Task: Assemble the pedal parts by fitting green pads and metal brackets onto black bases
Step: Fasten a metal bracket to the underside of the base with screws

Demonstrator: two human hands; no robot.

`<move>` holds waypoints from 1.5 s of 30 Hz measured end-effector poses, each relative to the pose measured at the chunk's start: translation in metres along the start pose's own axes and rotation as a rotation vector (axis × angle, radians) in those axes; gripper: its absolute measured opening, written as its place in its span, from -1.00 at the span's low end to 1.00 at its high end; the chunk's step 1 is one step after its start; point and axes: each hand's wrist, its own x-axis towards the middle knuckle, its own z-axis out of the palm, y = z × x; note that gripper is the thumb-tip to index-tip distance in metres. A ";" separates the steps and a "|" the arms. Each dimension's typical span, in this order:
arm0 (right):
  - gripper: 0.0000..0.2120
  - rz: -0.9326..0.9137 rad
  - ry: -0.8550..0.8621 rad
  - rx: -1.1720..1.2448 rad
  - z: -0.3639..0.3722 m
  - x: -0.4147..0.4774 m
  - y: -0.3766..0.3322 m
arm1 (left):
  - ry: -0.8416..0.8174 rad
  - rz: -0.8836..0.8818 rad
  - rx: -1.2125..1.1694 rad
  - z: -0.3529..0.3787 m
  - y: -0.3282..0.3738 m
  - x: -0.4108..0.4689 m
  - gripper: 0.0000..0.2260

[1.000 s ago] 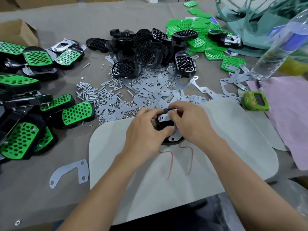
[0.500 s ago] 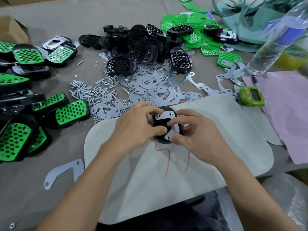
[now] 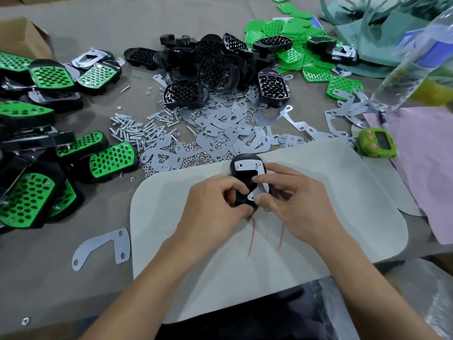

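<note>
At frame centre, the black oval plastic base (image 3: 245,179) is steadied in the curled grip of the left hand (image 3: 215,202) while the flat silver metal bracket (image 3: 248,165) is pinched onto it by the right hand (image 3: 291,197), apparently for alignment.

Mat (image 3: 331,204) on surface (image 3: 49,278), bracket heap (image 3: 225,133) just behind mat, base pile (image 3: 210,62) further behind, finished pedals (image 3: 111,159) left of mat, timer (image 3: 376,143) just right, pads (image 3: 289,28) far behind-right.
</note>
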 end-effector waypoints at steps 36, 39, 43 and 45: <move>-0.61 0.166 0.177 0.024 0.015 0.002 -0.010 | 0.320 -0.088 -0.057 -0.004 0.007 0.017 -0.94; -0.53 0.109 0.041 -0.150 0.011 0.002 -0.010 | 0.319 -0.029 0.068 -0.010 0.005 0.027 -0.81; -0.54 0.001 -0.037 -0.312 0.009 0.003 -0.018 | 0.256 -0.033 0.131 -0.003 0.005 0.036 -0.79; -0.63 -0.067 -0.041 -0.466 0.010 0.005 -0.023 | 0.221 -0.059 0.079 -0.004 0.002 0.041 -0.80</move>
